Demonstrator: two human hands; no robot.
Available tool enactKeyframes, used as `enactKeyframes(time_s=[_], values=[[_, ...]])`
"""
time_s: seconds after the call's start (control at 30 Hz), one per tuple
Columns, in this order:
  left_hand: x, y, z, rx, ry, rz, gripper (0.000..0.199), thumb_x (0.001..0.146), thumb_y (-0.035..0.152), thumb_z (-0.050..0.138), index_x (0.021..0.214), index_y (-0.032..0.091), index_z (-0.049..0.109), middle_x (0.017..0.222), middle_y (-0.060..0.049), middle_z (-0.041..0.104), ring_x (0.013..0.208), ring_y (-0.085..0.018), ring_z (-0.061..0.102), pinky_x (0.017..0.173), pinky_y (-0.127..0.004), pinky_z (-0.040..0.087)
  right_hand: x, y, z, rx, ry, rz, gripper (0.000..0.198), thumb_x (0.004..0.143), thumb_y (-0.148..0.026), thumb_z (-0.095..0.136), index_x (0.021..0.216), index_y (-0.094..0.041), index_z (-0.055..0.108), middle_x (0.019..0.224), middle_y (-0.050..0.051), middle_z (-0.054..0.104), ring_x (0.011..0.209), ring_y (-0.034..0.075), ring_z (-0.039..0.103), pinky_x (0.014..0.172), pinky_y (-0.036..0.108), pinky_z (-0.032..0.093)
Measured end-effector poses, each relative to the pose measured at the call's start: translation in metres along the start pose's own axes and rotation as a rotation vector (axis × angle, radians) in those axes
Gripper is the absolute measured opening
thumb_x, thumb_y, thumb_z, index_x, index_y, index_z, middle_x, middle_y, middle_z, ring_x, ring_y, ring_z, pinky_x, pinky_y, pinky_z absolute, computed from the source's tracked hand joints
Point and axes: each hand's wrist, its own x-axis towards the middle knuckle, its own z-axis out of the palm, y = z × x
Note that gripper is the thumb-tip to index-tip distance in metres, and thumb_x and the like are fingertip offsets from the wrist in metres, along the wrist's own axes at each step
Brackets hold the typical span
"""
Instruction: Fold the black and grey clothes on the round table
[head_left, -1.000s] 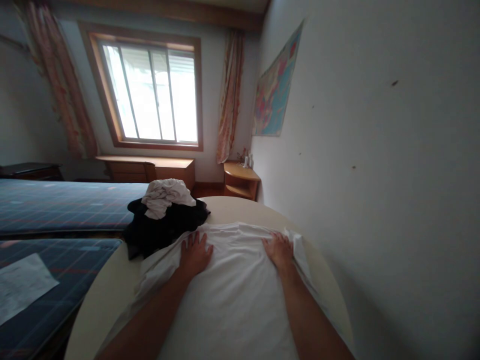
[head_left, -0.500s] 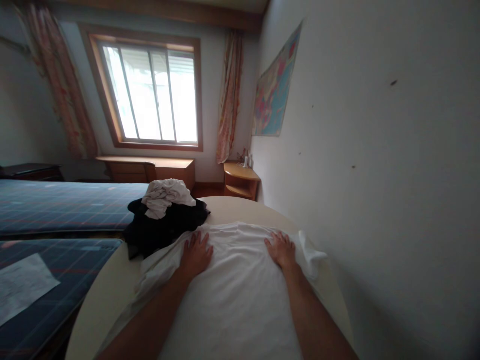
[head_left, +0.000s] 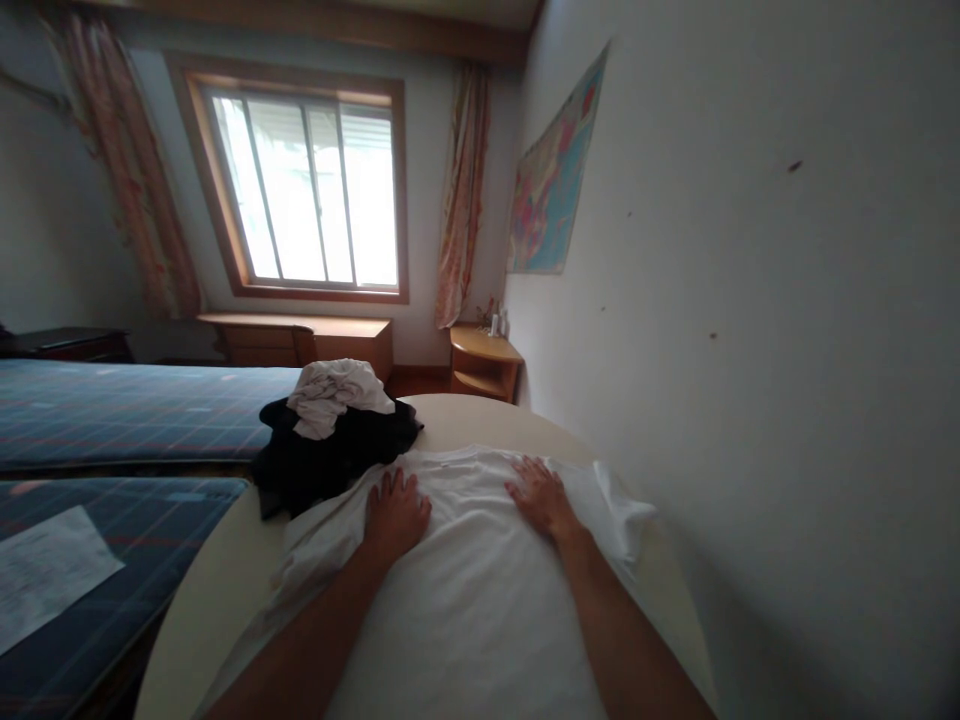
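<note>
A white T-shirt (head_left: 472,600) lies spread over a round cream table (head_left: 187,610), its collar end at the far side and some wrinkles running across it. My left hand (head_left: 397,515) rests flat on the shirt's upper left part with fingers apart. On the upper right part, my right hand (head_left: 538,495) lies palm down, fingers spread. Both hands touch the cloth without gripping it. Close beyond my left hand is a heap of black clothing (head_left: 330,455) with a crumpled pale garment (head_left: 337,390) on top.
Two beds with blue plaid mattresses (head_left: 150,410) stand at the left, a paper sheet (head_left: 52,575) on the nearer one. A white wall (head_left: 787,420) runs along the right. Beyond the table are a wooden desk (head_left: 352,345) and a corner shelf (head_left: 484,345).
My right hand has slid left across the shirt, nearer the collar. My left hand stays almost in place on the cloth.
</note>
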Motion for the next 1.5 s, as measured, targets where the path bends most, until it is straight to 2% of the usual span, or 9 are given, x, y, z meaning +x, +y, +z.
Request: enactKeyframes(time_s=[0.1,0.3,0.57,0.77,0.9,1.0,1.1,1.33,1.5], values=[[0.001,-0.001,0.003,-0.027,-0.013,-0.006,0.056,0.094,0.040,0.037,0.143,0.015,0.046,0.155,-0.016,0.038,0.143,-0.034,0.030,0.113,-0.052,0.025,0.002,-0.018,0.001,0.023,-0.087,-0.010,0.069,0.093,-0.067,0.030,0.152,-0.032,0.033,0.163,0.002,0.021,0.149,0.032,0.013,0.117,0.055,0.010],[0.002,-0.002,0.007,-0.068,-0.044,-0.006,0.060,0.095,0.041,0.035,0.148,0.015,0.039,0.158,-0.015,0.032,0.147,-0.034,0.023,0.115,-0.054,0.021,0.016,-0.032,-0.003,0.011,-0.140,0.170,0.084,0.085,-0.079,0.031,0.154,-0.032,0.027,0.164,0.004,0.015,0.147,0.047,0.000,0.109,0.072,0.003],[0.005,-0.004,0.007,-0.121,-0.024,0.041,0.060,0.094,0.039,0.041,0.148,0.012,0.038,0.159,-0.016,0.029,0.147,-0.032,0.022,0.118,-0.050,0.020,0.027,-0.066,0.008,0.090,-0.111,-0.040,0.077,0.086,-0.067,0.041,0.148,-0.021,0.039,0.161,0.007,0.026,0.149,0.033,0.010,0.118,0.056,0.004],[0.006,-0.003,0.007,-0.094,-0.036,-0.014,0.066,0.094,0.049,0.039,0.149,0.012,0.036,0.159,-0.017,0.030,0.147,-0.035,0.022,0.117,-0.050,0.020,0.038,-0.070,0.003,0.037,-0.135,0.074,0.087,0.080,-0.077,0.042,0.149,-0.025,0.037,0.160,0.010,0.025,0.145,0.042,0.013,0.111,0.067,0.011],[0.007,-0.002,0.009,-0.087,-0.031,-0.013,0.068,0.093,0.048,0.040,0.148,0.010,0.036,0.158,-0.018,0.031,0.147,-0.035,0.022,0.117,-0.050,0.019,0.045,-0.088,0.004,0.020,-0.052,-0.062,0.068,0.090,-0.063,0.036,0.148,-0.028,0.039,0.159,0.009,0.029,0.146,0.037,0.016,0.113,0.064,0.005],[0.008,-0.003,0.012,-0.094,-0.015,-0.014,0.067,0.093,0.047,0.041,0.147,0.009,0.038,0.158,-0.017,0.032,0.146,-0.034,0.024,0.117,-0.050,0.020,0.048,-0.101,0.011,0.038,-0.128,-0.174,0.061,0.095,-0.059,0.030,0.150,-0.033,0.035,0.161,0.004,0.026,0.148,0.030,0.013,0.115,0.061,0.005],[0.010,-0.005,0.014,-0.101,0.009,-0.011,0.064,0.093,0.047,0.042,0.146,0.010,0.041,0.157,-0.017,0.034,0.145,-0.035,0.026,0.117,-0.050,0.021,0.053,-0.107,0.015,0.030,-0.199,-0.126,0.066,0.095,-0.064,0.025,0.154,-0.035,0.026,0.165,0.001,0.015,0.150,0.032,0.004,0.113,0.064,0.005],[0.014,-0.011,0.014,-0.091,0.013,-0.014,0.063,0.093,0.048,0.043,0.146,0.013,0.043,0.157,-0.016,0.033,0.146,-0.034,0.026,0.117,-0.049,0.021,0.055,-0.084,0.011,0.110,-0.138,-0.171,0.064,0.098,-0.061,0.019,0.152,-0.029,0.034,0.163,0.003,0.021,0.149,0.025,0.014,0.118,0.051,0.010],[0.015,-0.011,0.016,-0.072,0.017,-0.013,0.063,0.094,0.048,0.042,0.146,0.012,0.042,0.157,-0.018,0.034,0.145,-0.036,0.026,0.116,-0.050,0.022,0.040,-0.029,0.011,0.010,0.002,0.072,0.066,0.099,-0.059,0.018,0.153,-0.023,0.032,0.162,0.007,0.025,0.147,0.027,0.022,0.118,0.047,0.013]])
